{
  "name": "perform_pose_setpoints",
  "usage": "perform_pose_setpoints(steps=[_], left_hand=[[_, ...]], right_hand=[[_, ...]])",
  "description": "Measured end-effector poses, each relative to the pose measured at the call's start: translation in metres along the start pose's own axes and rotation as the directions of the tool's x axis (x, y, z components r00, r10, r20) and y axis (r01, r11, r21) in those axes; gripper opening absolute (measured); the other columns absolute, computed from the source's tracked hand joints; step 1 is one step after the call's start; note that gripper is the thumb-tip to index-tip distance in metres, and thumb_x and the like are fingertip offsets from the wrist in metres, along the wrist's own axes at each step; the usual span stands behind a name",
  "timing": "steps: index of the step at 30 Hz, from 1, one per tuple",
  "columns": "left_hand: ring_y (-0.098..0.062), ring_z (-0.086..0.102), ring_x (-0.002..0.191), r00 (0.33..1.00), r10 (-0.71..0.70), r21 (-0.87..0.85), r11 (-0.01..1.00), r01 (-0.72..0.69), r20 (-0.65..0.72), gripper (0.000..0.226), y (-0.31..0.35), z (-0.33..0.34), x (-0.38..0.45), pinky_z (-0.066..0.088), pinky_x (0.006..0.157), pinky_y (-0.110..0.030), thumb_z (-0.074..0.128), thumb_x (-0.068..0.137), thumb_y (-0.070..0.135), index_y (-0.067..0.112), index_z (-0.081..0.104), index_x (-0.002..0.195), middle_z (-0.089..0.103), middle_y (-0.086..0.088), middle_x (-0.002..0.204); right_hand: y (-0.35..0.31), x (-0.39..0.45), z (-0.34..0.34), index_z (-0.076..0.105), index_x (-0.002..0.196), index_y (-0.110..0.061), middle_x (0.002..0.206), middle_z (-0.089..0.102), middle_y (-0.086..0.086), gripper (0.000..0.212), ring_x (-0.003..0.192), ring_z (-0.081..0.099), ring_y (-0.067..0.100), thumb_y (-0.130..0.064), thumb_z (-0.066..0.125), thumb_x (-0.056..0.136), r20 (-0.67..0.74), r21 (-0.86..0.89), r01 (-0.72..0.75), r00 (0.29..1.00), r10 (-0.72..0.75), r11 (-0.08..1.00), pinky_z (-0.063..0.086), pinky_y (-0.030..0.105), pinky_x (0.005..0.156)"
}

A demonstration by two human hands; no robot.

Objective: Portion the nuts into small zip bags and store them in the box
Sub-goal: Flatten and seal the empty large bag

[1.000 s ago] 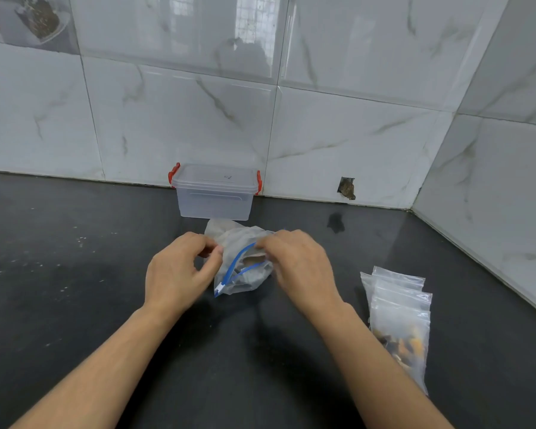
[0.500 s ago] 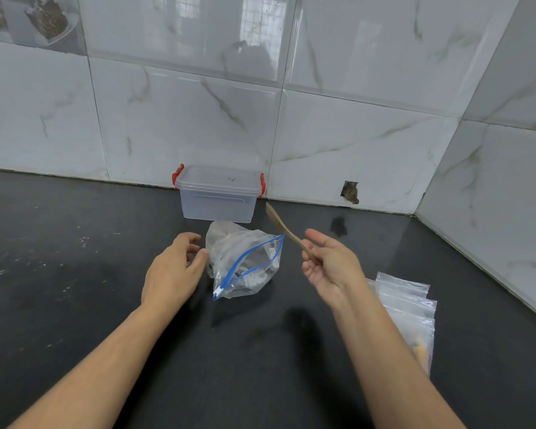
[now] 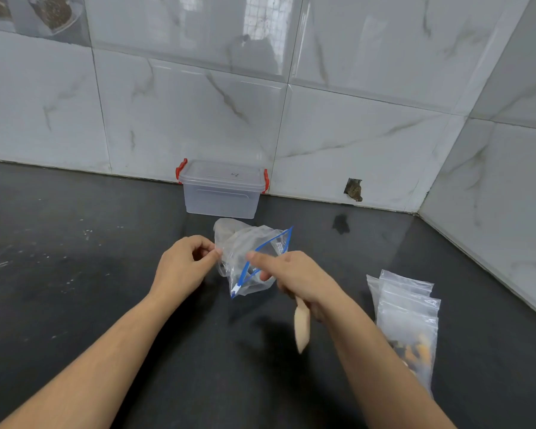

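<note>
- The big bag [image 3: 251, 261] with a blue zip strip stands crumpled on the dark counter [image 3: 75, 274], just in front of the box [image 3: 222, 193]; its contents are too blurred to make out
- The left hand [image 3: 183, 267] pinches the bag's left edge between thumb and curled fingers
- The right hand [image 3: 294, 278] grips a wooden spoon [image 3: 302, 326], blade pointing down and toward the camera; its forefinger reaches out to the bag's blue strip, though I cannot tell whether it touches
- The box is clear with 2 red clips, lid on, set against the tiled wall [image 3: 198, 103]
- A stack of small bags [image 3: 406, 314] lies on the counter to the right, well apart from the big bag; the nearest holds some orange and dark nuts [image 3: 412, 351]
</note>
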State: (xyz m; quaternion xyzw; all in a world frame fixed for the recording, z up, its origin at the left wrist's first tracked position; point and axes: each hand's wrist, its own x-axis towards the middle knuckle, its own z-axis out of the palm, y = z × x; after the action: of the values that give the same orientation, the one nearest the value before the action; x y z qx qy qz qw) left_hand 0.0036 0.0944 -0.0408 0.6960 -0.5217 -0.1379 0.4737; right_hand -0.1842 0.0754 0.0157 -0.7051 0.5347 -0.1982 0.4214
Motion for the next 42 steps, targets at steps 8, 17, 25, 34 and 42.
perform_pose_setpoints(steps=[8, 17, 25, 34, 42], left_hand=[[-0.021, 0.062, 0.079, 0.990, -0.129, -0.405, 0.904, 0.138, 0.050, 0.014, 0.006, 0.003, -0.002, 0.053, 0.061, -0.034, 0.051, 0.094, 0.023, 0.012, 0.054, 0.085, 0.065, -0.005, 0.086], [-0.015, 0.068, 0.072, 0.962, -0.179, -0.599, 0.754, 0.270, 0.208, 0.016, 0.010, 0.000, -0.007, 0.054, 0.054, -0.021, 0.060, 0.091, 0.021, 0.005, 0.062, 0.089, 0.069, -0.010, 0.079], [-0.015, 0.063, 0.072, 0.930, -0.337, -0.652, 0.674, 0.346, 0.144, 0.016, -0.001, -0.009, 0.001, 0.055, 0.055, -0.016, 0.066, 0.087, 0.018, 0.003, 0.067, 0.084, 0.066, -0.011, 0.078], [-0.001, 0.053, 0.038, 0.879, -0.433, -0.666, 0.598, 0.446, 0.201, 0.032, -0.007, -0.020, 0.006, 0.047, 0.040, -0.013, 0.075, 0.076, 0.019, 0.013, 0.047, 0.063, 0.056, 0.002, 0.049], [-0.017, 0.058, 0.077, 0.816, -0.395, -0.431, 0.705, 0.564, 0.421, 0.066, -0.009, -0.047, 0.010, 0.044, 0.055, -0.027, 0.073, 0.058, -0.013, 0.018, 0.053, 0.113, 0.060, -0.008, 0.098]], right_hand=[[-0.014, 0.007, 0.014, 0.071, 0.070, -0.016, 0.043, 0.046, -0.009, 0.038, 0.052, 0.039, 0.012, -0.052, 0.063, 0.080, 0.164, -0.360, 0.019, 0.985, 0.044, 0.933, 0.035, 0.026, 0.056], [-0.005, 0.013, 0.024, 0.058, 0.056, -0.014, 0.046, 0.044, -0.004, 0.027, 0.053, 0.036, 0.015, -0.030, 0.066, 0.077, 0.088, -0.230, -0.009, 0.996, 0.030, 0.973, 0.033, 0.029, 0.059], [0.010, 0.020, -0.005, 0.037, 0.056, -0.014, 0.052, 0.036, 0.002, 0.026, 0.050, 0.026, 0.017, -0.018, 0.051, 0.077, -0.212, 0.078, -0.064, 0.974, 0.080, 0.995, 0.020, 0.027, 0.050], [0.024, 0.013, -0.024, 0.038, 0.066, -0.014, 0.056, 0.034, 0.003, 0.019, 0.045, 0.021, 0.014, -0.017, 0.049, 0.082, -0.297, 0.260, -0.096, 0.939, 0.174, 0.961, 0.016, 0.016, 0.037], [0.034, 0.005, -0.019, 0.042, 0.065, -0.012, 0.055, 0.033, 0.005, 0.017, 0.049, 0.022, 0.016, -0.016, 0.051, 0.078, -0.178, 0.106, -0.134, 0.972, 0.152, 0.985, 0.018, 0.026, 0.048]])
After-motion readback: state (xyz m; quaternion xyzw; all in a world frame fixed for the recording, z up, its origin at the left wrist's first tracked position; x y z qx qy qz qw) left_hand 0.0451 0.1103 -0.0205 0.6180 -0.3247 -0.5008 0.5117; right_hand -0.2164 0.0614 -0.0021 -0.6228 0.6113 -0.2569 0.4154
